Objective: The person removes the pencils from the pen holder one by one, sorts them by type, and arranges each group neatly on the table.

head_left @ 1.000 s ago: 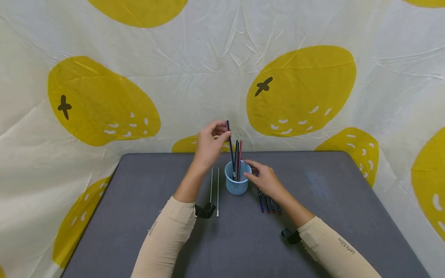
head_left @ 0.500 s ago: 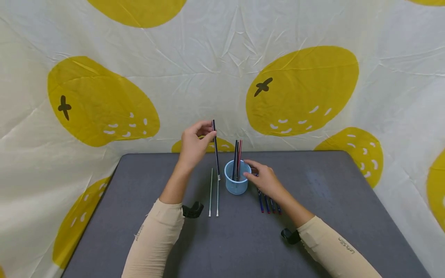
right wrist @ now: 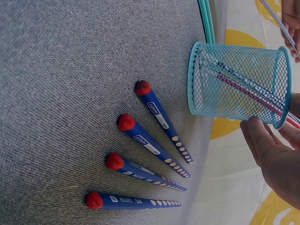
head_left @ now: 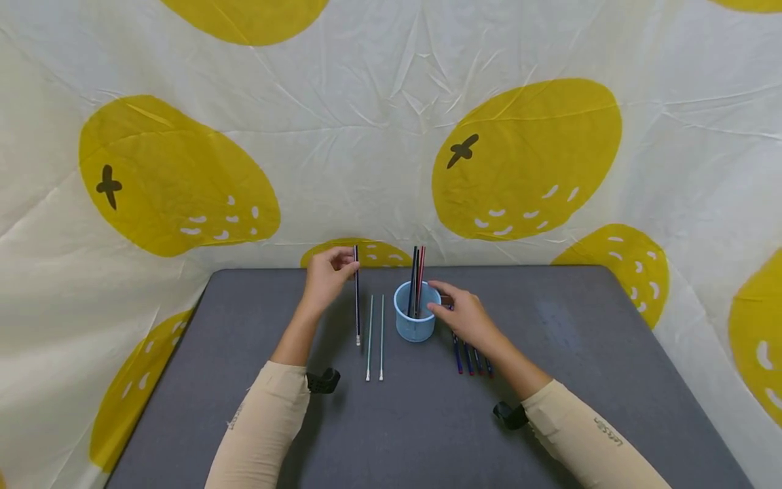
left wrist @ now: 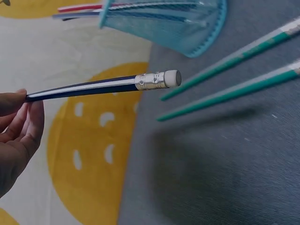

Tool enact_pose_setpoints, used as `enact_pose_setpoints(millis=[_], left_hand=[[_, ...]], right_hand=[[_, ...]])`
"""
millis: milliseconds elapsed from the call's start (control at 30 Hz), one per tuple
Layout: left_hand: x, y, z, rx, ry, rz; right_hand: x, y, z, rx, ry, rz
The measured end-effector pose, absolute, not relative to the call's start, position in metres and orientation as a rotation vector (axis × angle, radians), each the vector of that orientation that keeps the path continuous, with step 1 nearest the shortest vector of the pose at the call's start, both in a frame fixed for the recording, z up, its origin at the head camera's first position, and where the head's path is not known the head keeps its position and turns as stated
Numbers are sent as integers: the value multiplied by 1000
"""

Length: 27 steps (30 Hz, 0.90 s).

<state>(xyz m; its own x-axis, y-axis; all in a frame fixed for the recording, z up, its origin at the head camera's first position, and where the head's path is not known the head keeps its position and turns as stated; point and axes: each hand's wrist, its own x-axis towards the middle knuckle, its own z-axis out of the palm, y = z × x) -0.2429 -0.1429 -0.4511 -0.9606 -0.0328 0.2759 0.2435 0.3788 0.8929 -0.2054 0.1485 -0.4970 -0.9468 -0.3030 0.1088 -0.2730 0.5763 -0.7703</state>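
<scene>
Left hand (head_left: 326, 277) grips a pencil (left wrist: 89, 88), right hand (head_left: 462, 316) a cup (right wrist: 227, 101) — only wrist views show it's mesh.

We record a dark grey counter (head_left: 421, 428), far corners rounded, with a paler patch (head_left: 559, 322) toward its far right corner. Behind its far edge hangs an off-white cloth (head_left: 360, 81), creased most sharply above the middle of that edge. We note yellow ovals printed on it: a left oval (head_left: 183, 180) above the far left corner and a right oval (head_left: 525, 166) above the far edge's right half, each with a dark cross (head_left: 462, 151) and short white strokes. Further yellow prints (head_left: 137, 387) show beyond the left and right edges.
</scene>
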Motion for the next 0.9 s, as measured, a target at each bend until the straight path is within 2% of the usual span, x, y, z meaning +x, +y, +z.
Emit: enact_pose_setpoints(millis=[533, 900], left_hand=[[-249, -151, -517, -82, -2582, -1544], [-245, -150, -537, -14, -2703, -1504]], right_hand=[[-204, 149, -497, -498, 2764, -1337], [-202, 152, -497, -484, 2762, -1325]])
